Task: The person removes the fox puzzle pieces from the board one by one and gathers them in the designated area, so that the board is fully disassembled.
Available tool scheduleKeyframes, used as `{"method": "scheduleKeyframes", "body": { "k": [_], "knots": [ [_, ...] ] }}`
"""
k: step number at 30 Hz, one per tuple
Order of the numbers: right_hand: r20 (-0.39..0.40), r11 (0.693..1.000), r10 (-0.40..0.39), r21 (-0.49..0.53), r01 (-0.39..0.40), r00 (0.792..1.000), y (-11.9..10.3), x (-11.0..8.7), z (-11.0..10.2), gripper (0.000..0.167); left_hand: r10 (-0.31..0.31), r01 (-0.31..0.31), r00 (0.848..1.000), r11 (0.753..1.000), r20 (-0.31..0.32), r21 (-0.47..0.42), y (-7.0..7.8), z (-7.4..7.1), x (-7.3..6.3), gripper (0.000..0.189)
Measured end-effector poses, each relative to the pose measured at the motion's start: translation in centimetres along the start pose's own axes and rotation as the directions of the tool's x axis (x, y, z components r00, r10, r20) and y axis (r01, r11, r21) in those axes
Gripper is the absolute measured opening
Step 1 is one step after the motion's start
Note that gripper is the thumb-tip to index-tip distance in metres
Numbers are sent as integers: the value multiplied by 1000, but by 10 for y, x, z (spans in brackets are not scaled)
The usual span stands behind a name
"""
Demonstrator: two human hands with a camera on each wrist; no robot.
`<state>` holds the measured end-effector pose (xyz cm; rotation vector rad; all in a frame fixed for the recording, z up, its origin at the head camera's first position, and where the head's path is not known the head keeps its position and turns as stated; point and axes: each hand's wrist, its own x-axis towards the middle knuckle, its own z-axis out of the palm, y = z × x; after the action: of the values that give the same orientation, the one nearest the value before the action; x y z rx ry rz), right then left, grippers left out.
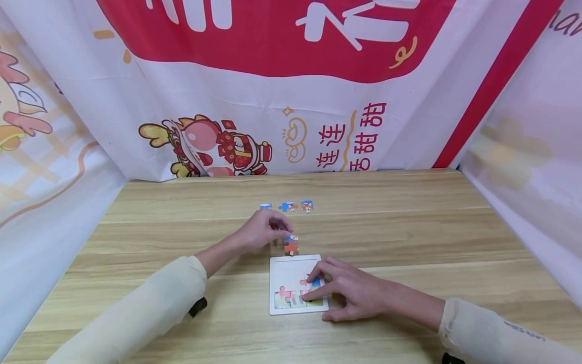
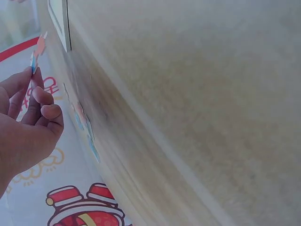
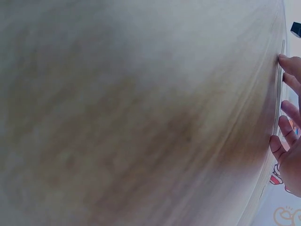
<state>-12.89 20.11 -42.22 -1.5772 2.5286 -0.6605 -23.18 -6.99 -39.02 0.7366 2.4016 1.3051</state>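
Your hands work at and just beyond the tray: your left hand is nearly closed, its thumb and fingertips pinching a puzzle piece by one end. That orange piece with a blue end is held at the tray's far edge, and the left wrist view shows it almost edge-on. Your right hand comes in from the tray's right side with its fingers loosely spread; some fingertips lie over the fitted pieces, and the thumb is by the near right corner. You have no grip on anything there.

Under and between those fingers, the white tray carries fitted pieces along its near side and up its right side, in pink, green and blue; your fingers hide part of them. Well beyond the tray, three loose pieces lie in a row, the leftmost just past your left hand. The wood-grain tabletop spreads all around the tray. Your pale sleeves reach in from both near sides, and behind everything hangs a red and white printed cloth.
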Motion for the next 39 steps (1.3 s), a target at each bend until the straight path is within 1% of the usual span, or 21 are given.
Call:
{"method": "scheduleKeyframes", "body": {
  "k": [6,10,16,19,26,28,31,33,39],
  "knots": [
    [7,1000,12,7,-12,1000,0,0,0,45,-7,7,999,1000,-31,-2,-7,-6,11,9],
    [19,1000,27,16,-27,999,-1,-1,0,45,-34,33,998,999,-52,-12,-12,-9,18,10],
    [38,998,60,23,-61,997,-1,0,-1,47,-75,74,993,997,-94,-8,-12,-12,25,10],
    [37,998,58,22,-59,998,-1,0,-1,47,-92,92,990,996,-105,2,-12,-13,29,9],
    [21,999,36,0,-36,999,-1,0,-1,48,-92,100,988,993,-123,62,-16,-12,40,6],
    [14,1000,23,-10,-23,1000,0,0,-1,48,-101,111,986,991,-130,74,-16,-11,42,5],
    [12,1000,19,-9,-19,1000,-1,0,-1,49,-111,122,985,989,-128,80,-16,-11,45,5],
    [17,1000,27,-4,-27,999,-1,0,-1,48,-118,128,985,989,-122,77,-15,-11,46,8],
    [23,999,33,5,-33,999,0,0,0,48,-120,127,988,989,-100,75,-18,-12,49,15]
  ]
}}
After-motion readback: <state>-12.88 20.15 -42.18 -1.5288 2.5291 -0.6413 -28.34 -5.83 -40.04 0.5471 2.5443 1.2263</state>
